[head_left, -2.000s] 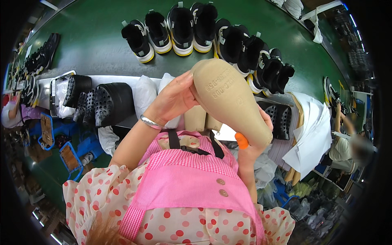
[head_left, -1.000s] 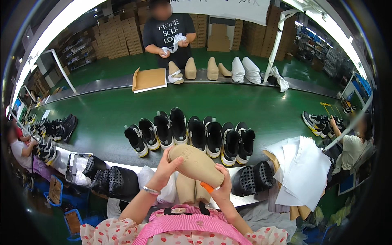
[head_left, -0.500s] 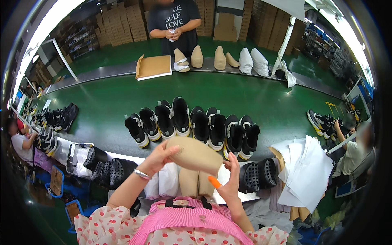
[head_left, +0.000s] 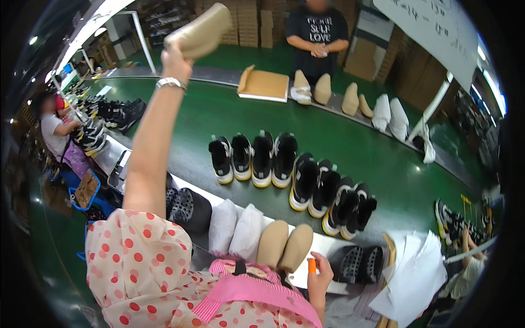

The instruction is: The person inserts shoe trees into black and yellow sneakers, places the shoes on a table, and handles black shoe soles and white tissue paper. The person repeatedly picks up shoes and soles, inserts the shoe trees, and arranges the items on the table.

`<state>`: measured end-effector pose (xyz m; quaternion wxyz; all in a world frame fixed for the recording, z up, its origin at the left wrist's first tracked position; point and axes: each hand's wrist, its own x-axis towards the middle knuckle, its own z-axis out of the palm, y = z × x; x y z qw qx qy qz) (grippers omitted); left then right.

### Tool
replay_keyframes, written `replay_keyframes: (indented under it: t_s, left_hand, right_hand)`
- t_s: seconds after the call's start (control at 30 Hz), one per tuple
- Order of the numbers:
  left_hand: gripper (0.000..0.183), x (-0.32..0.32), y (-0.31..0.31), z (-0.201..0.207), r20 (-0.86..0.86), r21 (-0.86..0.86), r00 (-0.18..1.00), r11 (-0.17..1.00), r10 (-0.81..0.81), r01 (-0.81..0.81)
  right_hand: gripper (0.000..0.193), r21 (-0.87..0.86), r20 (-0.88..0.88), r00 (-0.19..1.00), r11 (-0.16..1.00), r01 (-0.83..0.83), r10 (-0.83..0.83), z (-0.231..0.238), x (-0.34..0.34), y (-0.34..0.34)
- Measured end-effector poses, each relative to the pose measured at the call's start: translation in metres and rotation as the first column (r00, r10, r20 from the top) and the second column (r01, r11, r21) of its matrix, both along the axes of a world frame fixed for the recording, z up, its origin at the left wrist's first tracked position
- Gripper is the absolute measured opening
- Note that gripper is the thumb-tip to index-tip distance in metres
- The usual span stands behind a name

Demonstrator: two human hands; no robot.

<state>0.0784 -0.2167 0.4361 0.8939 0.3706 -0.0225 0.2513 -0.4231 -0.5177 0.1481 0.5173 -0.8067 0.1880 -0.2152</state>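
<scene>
My left hand (head_left: 176,64) is raised high at the far left, closed round the end of a beige shoe form (head_left: 201,31), which is slightly blurred. My right hand (head_left: 320,276) is low by my apron, fingers loosely bent and an orange cover (head_left: 311,266) on the thumb. Nothing shows in its grasp; it is beside a white sheet (head_left: 298,275). Left of it, a pair of beige shoe forms (head_left: 285,244) stands close to my body, next to two white-wrapped forms (head_left: 235,229). Beyond them, several black sneakers (head_left: 273,158) with yellow-edged soles stand in a row on the green table.
Black studded clogs (head_left: 358,264) and loose white paper (head_left: 413,270) lie to my right; more clogs (head_left: 188,206) stand left. Across the table are an open cardboard box (head_left: 263,86), beige and white-wrapped forms, and a person (head_left: 317,33). Co-workers sit at both sides.
My left hand has swung up and far left with the beige shoe form. My right hand has left the form and dropped toward my apron. The view has turned left.
</scene>
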Motion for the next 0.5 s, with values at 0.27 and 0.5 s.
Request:
replay_keyframes:
  t_s: [0.27,0.5]
  left_hand:
    - [0.040,0.050,-0.022,-0.032,-0.281,0.316,0.911,0.867,-0.303,0.386]
    - [0.039,0.054,-0.104,-0.083,-0.408,0.240,0.827,0.829,-0.386,0.506]
  right_hand:
    - [0.032,0.007,-0.045,0.998,0.999,-0.031,0.031,-0.006,0.001,0.008]
    - [0.028,-0.018,-0.138,0.989,0.998,0.056,-0.058,-0.003,0.004,0.019]
